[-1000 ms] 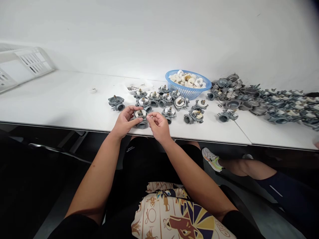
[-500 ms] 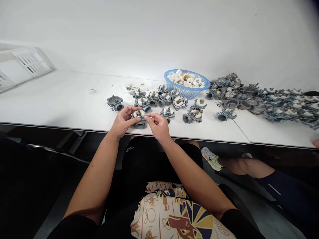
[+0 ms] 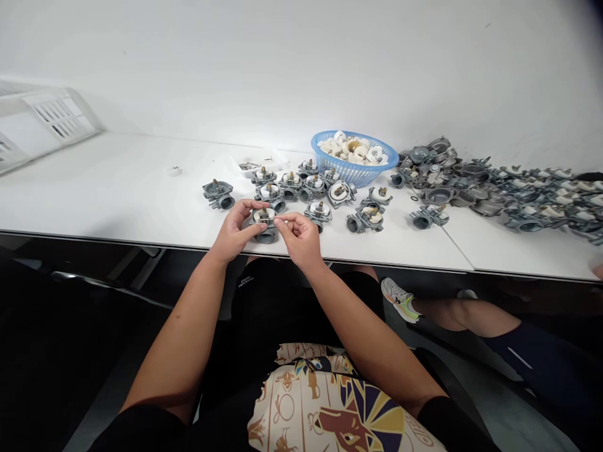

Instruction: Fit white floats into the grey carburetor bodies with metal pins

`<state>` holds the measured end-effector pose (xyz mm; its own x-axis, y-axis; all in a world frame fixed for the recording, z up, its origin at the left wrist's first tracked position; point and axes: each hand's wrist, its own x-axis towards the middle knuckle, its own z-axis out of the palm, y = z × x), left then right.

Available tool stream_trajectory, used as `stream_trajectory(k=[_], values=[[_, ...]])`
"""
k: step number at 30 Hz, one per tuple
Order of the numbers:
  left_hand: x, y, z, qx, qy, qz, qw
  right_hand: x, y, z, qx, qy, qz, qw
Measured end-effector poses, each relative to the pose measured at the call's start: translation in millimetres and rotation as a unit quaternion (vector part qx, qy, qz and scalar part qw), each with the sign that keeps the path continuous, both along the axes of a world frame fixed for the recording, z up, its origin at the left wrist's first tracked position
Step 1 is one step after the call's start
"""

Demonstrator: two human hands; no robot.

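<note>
A grey metal body [image 3: 268, 232] stood near the front edge of the table [image 3: 141, 210], held by the left hand [image 3: 237, 231], with the fingertips of the right hand [image 3: 300, 238] at its right rim. Its round opening [image 3: 264, 238] faced the near side. On top sat a white curved piece [image 3: 257, 215], around an upright brass-coloured post [image 3: 264, 213]; finer details were too small to tell.

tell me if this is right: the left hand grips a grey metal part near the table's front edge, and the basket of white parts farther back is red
The colour is wrong: in the head view the basket of white parts farther back is blue, not red. The left hand does grip a grey metal part near the front edge of the table.
</note>
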<state>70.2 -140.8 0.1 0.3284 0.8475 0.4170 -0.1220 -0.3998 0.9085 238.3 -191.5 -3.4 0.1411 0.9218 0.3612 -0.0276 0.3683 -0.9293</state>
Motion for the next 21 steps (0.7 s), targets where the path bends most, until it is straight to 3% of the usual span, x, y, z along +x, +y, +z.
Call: stream_trajectory(k=[5, 15, 21], values=[[1.0, -1.3, -1.2, 0.028, 0.000, 0.016, 0.999, 0.0, -0.4, 0.6, -0.008, -0.016, -0.004, 1.000], [3.2, -1.4, 4.8, -0.031, -0.028, 0.001, 0.999, -0.5, -1.6, 0.8, -0.011, -0.022, 0.003, 1.000], [2.1, -1.6, 4.9, -0.029, -0.015, -0.007, 0.999, 0.8, -1.9, 2.0, -0.009, -0.020, 0.010, 1.000]])
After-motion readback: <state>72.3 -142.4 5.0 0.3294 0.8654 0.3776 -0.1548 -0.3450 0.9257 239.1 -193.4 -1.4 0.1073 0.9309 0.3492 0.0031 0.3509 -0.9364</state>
